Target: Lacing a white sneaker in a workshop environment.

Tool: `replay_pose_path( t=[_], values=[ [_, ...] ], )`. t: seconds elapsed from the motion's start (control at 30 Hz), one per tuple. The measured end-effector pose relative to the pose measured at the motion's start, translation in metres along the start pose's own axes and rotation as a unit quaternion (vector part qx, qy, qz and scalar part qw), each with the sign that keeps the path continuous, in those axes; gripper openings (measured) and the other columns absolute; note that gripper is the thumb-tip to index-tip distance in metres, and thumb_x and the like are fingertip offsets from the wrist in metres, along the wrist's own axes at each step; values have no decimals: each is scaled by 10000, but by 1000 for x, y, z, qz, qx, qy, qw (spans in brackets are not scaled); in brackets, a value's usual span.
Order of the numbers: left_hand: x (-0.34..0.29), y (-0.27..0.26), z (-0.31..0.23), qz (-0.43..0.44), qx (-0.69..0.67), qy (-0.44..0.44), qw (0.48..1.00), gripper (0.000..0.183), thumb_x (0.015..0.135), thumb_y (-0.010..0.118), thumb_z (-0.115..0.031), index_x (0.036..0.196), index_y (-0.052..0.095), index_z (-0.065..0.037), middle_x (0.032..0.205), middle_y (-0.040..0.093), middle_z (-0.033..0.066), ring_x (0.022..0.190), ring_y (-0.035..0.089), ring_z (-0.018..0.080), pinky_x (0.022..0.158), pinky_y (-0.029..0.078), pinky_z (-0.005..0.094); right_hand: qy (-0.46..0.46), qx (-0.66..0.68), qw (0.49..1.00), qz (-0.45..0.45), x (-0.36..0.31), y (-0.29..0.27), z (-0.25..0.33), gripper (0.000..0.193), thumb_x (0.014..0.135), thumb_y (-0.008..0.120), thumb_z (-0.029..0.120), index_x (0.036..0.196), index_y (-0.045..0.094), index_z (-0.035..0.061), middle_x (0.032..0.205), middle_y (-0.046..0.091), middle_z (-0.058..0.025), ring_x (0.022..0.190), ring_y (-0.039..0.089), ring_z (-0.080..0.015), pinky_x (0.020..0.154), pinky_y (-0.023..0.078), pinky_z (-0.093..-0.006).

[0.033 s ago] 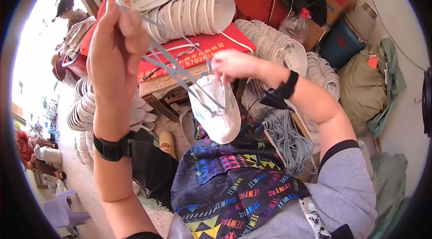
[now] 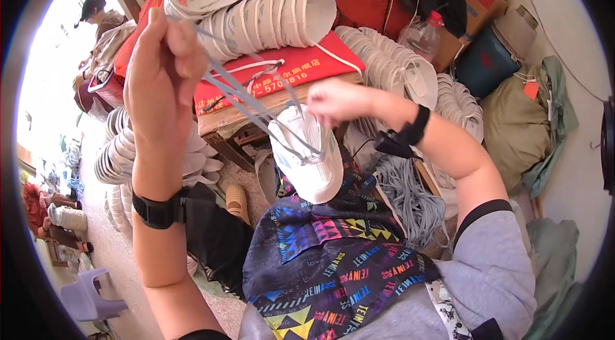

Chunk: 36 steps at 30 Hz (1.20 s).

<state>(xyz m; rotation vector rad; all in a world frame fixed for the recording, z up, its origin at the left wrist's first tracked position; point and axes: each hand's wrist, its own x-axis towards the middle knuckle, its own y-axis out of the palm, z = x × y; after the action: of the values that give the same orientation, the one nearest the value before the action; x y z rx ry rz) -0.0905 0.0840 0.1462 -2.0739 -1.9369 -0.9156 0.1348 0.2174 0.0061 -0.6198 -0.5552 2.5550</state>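
My left hand [image 2: 168, 67] is raised at the left, its fingers closed on grey shoelaces [image 2: 246, 101] that run taut down to a white shoe upper [image 2: 314, 167]. The upper rests toe toward me above my dark patterned apron [image 2: 333, 257], the laces threaded through its front. Beside its far, open end, my right hand [image 2: 338, 101] is closed, knuckles up; its fingertips are slightly blurred, and what they pinch is hidden. A loose strand of lace passes close by those fingers.
Beyond the upper stands a wooden stool [image 2: 224, 125] with a red cover [image 2: 333, 61] and nested white uppers [image 2: 275, 19]. More stacked uppers [image 2: 378, 58] stand to the right. A bundle of grey laces [image 2: 410, 202] hangs near my right elbow. A lilac plastic stool [image 2: 93, 298] is at lower left.
My right hand has moved slightly right and down beside the upper's open end. My left hand, still on the laces, and the upper have hardly moved.
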Motion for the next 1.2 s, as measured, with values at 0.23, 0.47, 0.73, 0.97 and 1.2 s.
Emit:
replay_pose_path(
  t=[0.23,0.47,0.73,0.97,1.2],
  values=[
    [-1,-23,17,-72,20,-28,997,370,1048,385,-283,751,486,-88,627,442,2,471,311,82,465,265,211,-170,-255,948,-90,-34,90,-3,216,883,604,260,982,604,67,740,651,-151,652,651,-353,614,521,-441],
    [-9,-4,25,-97,84,-43,991,392,1027,438,-329,755,538,-65,612,482,8,467,348,70,438,267,206,-148,-323,925,-135,-27,110,-10,180,841,585,173,928,572,16,726,648,-199,685,658,-382,628,525,-480],
    [3,-8,1,-110,126,-23,986,389,1027,431,-305,723,513,-76,612,463,-2,430,326,71,443,260,197,-228,-291,919,-137,-44,160,-20,143,807,609,136,833,527,23,636,597,-146,567,624,-340,519,495,-449],
    [11,-7,-44,51,-31,114,992,277,1006,391,-162,752,472,-87,609,397,-11,390,278,71,478,269,205,-323,-273,894,-149,-52,167,-24,140,802,607,121,861,534,17,679,612,-148,620,631,-339,565,503,-424],
    [0,-4,-14,32,13,75,997,358,1047,381,-252,760,511,-82,654,461,2,426,293,73,444,257,222,-215,-172,923,-270,-51,138,-17,301,859,617,96,1125,485,47,1047,569,-148,884,625,-338,715,517,-415]
  ],
)
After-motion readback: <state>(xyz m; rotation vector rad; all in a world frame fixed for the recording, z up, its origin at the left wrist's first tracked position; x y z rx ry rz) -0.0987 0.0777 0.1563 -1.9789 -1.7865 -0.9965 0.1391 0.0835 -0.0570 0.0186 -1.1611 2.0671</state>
